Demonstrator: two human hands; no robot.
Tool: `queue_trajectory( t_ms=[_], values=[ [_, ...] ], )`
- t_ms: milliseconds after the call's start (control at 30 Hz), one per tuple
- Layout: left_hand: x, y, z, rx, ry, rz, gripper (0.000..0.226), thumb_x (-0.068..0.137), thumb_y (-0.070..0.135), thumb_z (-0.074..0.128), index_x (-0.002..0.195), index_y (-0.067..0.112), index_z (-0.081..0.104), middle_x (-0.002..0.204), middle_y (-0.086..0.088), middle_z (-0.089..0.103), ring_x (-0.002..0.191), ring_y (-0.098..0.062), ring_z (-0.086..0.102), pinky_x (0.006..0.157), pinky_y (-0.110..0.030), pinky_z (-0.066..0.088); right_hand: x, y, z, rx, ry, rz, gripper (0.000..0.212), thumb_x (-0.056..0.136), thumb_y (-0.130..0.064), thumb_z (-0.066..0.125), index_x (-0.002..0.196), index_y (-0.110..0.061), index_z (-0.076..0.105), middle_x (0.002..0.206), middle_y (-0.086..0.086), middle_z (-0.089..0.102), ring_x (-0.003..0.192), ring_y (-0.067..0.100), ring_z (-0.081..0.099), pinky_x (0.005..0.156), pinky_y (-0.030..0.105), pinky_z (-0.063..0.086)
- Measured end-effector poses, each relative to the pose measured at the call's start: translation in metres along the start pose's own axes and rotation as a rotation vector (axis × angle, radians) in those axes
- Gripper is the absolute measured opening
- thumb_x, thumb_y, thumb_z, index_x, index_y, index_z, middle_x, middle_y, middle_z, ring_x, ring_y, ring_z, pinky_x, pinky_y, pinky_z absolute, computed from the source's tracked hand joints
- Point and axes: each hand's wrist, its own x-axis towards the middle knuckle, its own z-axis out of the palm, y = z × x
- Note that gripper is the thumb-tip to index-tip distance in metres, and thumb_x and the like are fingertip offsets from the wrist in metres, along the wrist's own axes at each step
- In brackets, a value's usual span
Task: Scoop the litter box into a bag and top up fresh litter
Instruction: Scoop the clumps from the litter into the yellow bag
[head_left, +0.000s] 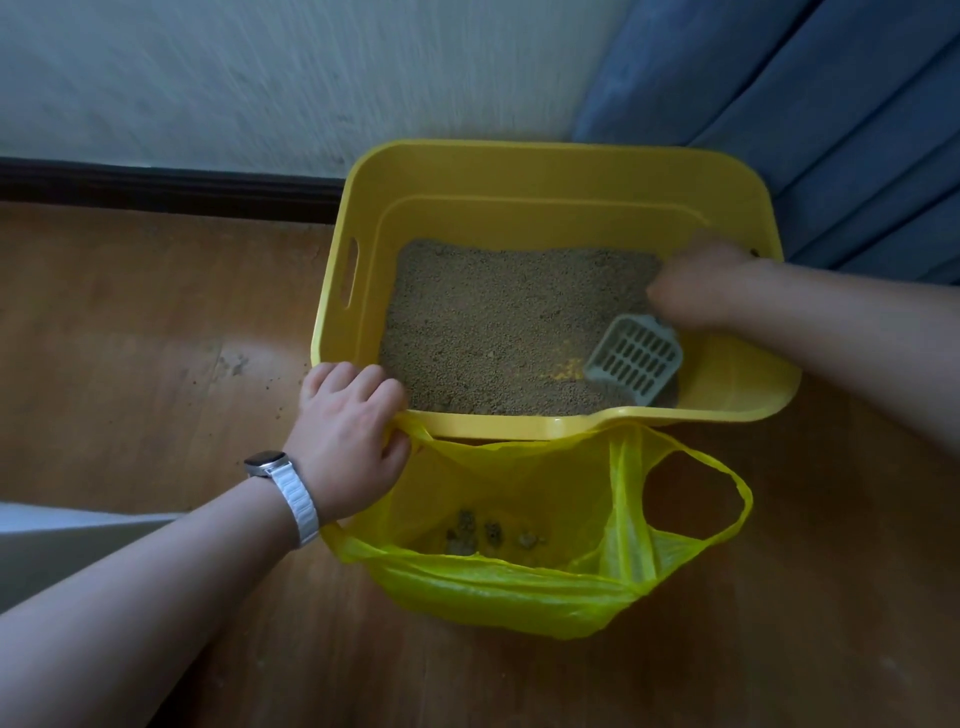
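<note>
Grey scoop (635, 364) in right hand (698, 285), blade down; left hand (347, 422) clutching bag (519, 584).

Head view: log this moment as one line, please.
phase: scooping | right hand: holds scoop, tip in litter | left hand: grips bag handle at litter box rim | bag: open, few clumps inside

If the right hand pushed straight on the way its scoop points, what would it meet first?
Likely the litter under the scoop, then the near wall of the litter box; depth unclear.
</note>
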Motion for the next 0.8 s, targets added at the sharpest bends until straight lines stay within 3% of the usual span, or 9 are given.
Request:
queue_trajectory(
  t_ms=[100, 200, 300, 467, 633, 800],
  values=[
    [0.001, -0.001, 0.000, -0.005, 0.025, 0.012, 0.019, 0.071, 0.030, 0.051, 0.077, 0.013, 0.058, 0.075, -0.003, 0.052, 0.072, -0.029, 0.048, 0.082, -0.041, 0.034, 0.001, -0.001, 0.012, 0.058, -0.094, -0.054, 0.021, 0.102, -0.022, 0.038, 0.099, -0.023, 0.059, 0.084, -0.006, 0.050, 0.071, 0.012, 0.046, 0.076, 0.030, 0.043],
    [0.000, -0.004, 0.000, -0.017, 0.039, 0.031, 0.017, 0.071, 0.028, 0.052, 0.077, 0.013, 0.059, 0.075, -0.002, 0.051, 0.072, -0.029, 0.047, 0.083, -0.041, 0.033, 0.004, -0.005, 0.025, 0.247, -0.150, -0.078, 0.025, 0.098, -0.033, 0.050, 0.120, -0.027, 0.061, 0.097, -0.007, 0.061, 0.085, 0.013, 0.057, 0.072, 0.030, 0.049],
    [0.000, -0.005, 0.000, -0.018, 0.031, 0.034, 0.018, 0.071, 0.029, 0.051, 0.077, 0.013, 0.059, 0.074, -0.002, 0.051, 0.071, -0.029, 0.048, 0.082, -0.041, 0.033, 0.005, -0.021, 0.028, 0.311, -0.099, -0.131, 0.023, 0.095, -0.034, 0.056, 0.117, -0.027, 0.062, 0.089, -0.007, 0.060, 0.077, 0.013, 0.054, 0.058, 0.027, 0.041],
    [0.001, -0.004, 0.000, -0.008, 0.014, 0.028, 0.018, 0.069, 0.028, 0.053, 0.075, 0.012, 0.059, 0.074, -0.004, 0.051, 0.072, -0.031, 0.050, 0.082, -0.043, 0.035, 0.013, -0.052, 0.017, 0.357, 0.034, -0.165, 0.022, 0.095, -0.039, 0.054, 0.110, -0.025, 0.063, 0.086, -0.004, 0.060, 0.080, 0.019, 0.060, 0.068, 0.032, 0.052],
    [0.002, -0.003, 0.000, -0.018, 0.023, 0.027, 0.016, 0.069, 0.027, 0.054, 0.073, 0.011, 0.055, 0.073, -0.004, 0.049, 0.070, -0.030, 0.047, 0.082, -0.043, 0.036, 0.019, -0.071, -0.011, 0.265, 0.102, -0.177, 0.014, 0.097, -0.024, 0.049, 0.096, -0.019, 0.063, 0.071, -0.003, 0.048, 0.068, 0.020, 0.054, 0.055, 0.028, 0.043],
    [0.001, -0.004, 0.000, -0.019, 0.030, 0.031, 0.017, 0.069, 0.027, 0.055, 0.075, 0.012, 0.057, 0.074, -0.004, 0.050, 0.071, -0.030, 0.048, 0.083, -0.043, 0.036, 0.013, -0.075, -0.048, 0.108, 0.109, -0.142, 0.012, 0.094, -0.016, 0.052, 0.088, -0.020, 0.061, 0.071, -0.003, 0.052, 0.058, 0.016, 0.048, 0.046, 0.025, 0.035]
  ],
)
